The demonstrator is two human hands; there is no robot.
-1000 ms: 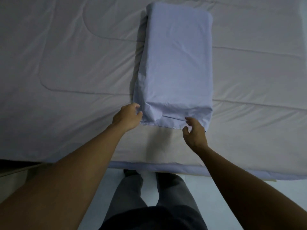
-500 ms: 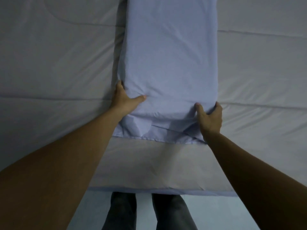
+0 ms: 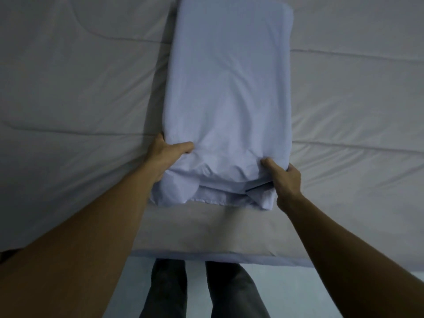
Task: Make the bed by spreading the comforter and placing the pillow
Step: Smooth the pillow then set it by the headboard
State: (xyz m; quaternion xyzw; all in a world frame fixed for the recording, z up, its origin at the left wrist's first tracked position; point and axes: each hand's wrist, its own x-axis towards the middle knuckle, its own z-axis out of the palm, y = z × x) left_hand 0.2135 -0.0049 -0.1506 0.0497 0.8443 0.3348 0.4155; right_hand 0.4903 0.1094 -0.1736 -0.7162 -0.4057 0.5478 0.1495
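The left hand (image 3: pixel 165 154) and right hand (image 3: pixel 285 181) grip the pillow's (image 3: pixel 229 88) near corners, fingers (image 3: pixel 293 171) mostly hidden; quilted comforter (image 3: pixel 68 88) beneath, pale floor (image 3: pixel 298 286) below.

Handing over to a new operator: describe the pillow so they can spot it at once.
The grey comforter fills most of the view. On its middle lies the pillow, its near corners gripped by the left hand and right hand. It is the only pale blue raised block on that flat grey.

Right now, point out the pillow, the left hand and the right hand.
pillow (image 3: pixel 229 88), head view, middle of its top face.
left hand (image 3: pixel 166 154), head view, back of the hand.
right hand (image 3: pixel 285 181), head view, back of the hand.
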